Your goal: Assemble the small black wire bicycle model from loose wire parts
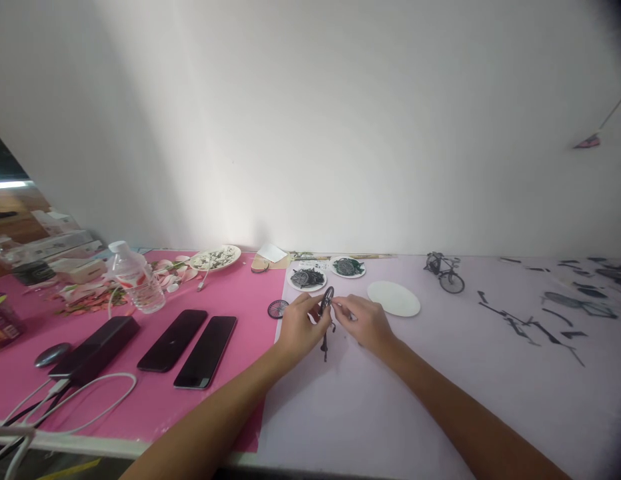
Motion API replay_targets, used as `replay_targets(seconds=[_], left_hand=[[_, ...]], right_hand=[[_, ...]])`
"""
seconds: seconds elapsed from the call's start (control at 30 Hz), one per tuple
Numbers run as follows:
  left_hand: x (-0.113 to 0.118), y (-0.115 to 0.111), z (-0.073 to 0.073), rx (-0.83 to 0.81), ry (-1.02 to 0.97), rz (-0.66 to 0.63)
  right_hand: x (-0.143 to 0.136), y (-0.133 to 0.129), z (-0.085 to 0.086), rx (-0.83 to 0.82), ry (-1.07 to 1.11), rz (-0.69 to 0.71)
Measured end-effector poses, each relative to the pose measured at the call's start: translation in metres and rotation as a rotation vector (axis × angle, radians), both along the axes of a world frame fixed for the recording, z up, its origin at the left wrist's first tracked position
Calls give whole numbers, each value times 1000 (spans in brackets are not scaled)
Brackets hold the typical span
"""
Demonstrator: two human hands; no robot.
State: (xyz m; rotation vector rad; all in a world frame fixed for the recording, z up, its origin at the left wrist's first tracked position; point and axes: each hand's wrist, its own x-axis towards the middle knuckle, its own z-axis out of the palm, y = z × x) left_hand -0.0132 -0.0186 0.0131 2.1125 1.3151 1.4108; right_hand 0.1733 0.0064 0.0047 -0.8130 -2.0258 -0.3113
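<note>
In front of me, over the seam between the pink and lilac table covers, both hands meet at a small black model bicycle wheel [327, 300]. My left hand [301, 325] is closed and pinches the wheel between thumb and fingers, holding it upright. From the other side, my right hand [363, 321] brings its pinched fingertips to the wheel's side; what sits between them is too small to make out. A thin dark bicycle part [325, 345] shows below the fingers; whether it joins the wheel is hidden. Another spoked wheel [277, 309] lies left of my left hand.
Beyond my hands stand plates of black parts [307, 285] and green parts [347, 267], and a white plate [394, 299]. An assembled model bicycle [445, 272] and loose dark parts [533, 323] are rightward. Two phones [206, 352], a water bottle [136, 279] and cables occupy the left.
</note>
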Motion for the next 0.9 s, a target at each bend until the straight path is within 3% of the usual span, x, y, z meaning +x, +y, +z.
replay_targets(seconds=[0.27, 0.57, 0.9], left_hand=[[0, 3, 2, -110, -18, -13], [-6, 13, 3, -330, -23, -184], [-6, 17, -7, -405, -27, -188]], right_hand=[[3, 4, -1, 67, -143, -55], [4, 8, -8, -235, -44, 23], [3, 9, -11, -275, -43, -8]])
